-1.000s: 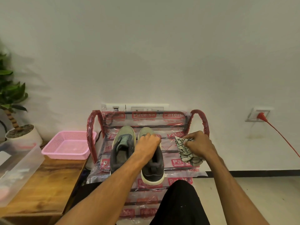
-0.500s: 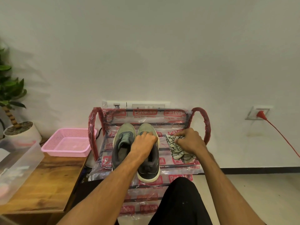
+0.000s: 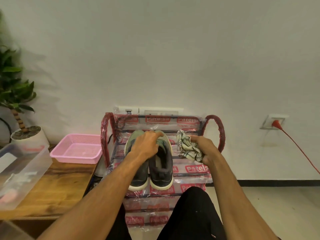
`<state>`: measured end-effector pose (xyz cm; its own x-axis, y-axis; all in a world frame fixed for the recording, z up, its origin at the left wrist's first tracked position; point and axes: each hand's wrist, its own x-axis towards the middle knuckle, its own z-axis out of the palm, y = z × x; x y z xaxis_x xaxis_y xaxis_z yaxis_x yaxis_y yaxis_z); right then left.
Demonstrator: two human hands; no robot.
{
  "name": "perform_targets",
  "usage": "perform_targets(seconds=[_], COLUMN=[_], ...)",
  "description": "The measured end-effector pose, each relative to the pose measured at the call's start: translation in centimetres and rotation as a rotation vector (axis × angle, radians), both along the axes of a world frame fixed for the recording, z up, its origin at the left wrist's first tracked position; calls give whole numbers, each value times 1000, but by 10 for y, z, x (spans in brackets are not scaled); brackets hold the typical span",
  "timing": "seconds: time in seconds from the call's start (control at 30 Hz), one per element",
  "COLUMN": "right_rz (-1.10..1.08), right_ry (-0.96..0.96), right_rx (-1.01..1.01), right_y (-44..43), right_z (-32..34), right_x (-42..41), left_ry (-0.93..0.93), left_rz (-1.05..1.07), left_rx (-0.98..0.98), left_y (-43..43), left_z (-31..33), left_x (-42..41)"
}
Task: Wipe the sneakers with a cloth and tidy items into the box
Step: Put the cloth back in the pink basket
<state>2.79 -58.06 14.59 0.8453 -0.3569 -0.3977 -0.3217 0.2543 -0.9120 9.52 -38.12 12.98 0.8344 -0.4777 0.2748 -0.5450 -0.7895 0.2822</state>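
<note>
While the box (image 3: 22, 170) and pink basket (image 3: 76, 149) sit on the table (image 3: 57, 184) at left, the left hand (image 3: 147, 146) curls over the sneakers (image 3: 161, 168), gripping them on the rack's (image 3: 214, 129) top shelf. Just right of them, the right hand (image 3: 206, 149) clutches the bunched cloth (image 3: 188, 148).

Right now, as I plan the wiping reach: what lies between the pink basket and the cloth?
In the head view: the rack's red side loop, then the sneakers, which the left hand grips. The right hand holds the cloth.
</note>
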Motion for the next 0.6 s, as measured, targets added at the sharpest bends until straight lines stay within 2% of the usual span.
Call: perform_targets(seconds=[0.07,0.13,0.3,0.47,0.6], right_rz=[40,84,280,358,514], right_ry=[-33,-82,-160,-197,-208], right_rx=[177,272,326,134,-37], right_y=[14,27,75,132,178], right_z=[7,13,30,32,35], right_x=[-2,-2,1,24,37], left_ry=[-27,-18,-48,15,-51], left_rz=[20,24,76,129,205], left_rx=[-42,-78,-121,-158,-190], left_y=[11,22,60,97,136], left_z=[10,22,39,43,48], left_x=[-3,-5,-6,-8,-9])
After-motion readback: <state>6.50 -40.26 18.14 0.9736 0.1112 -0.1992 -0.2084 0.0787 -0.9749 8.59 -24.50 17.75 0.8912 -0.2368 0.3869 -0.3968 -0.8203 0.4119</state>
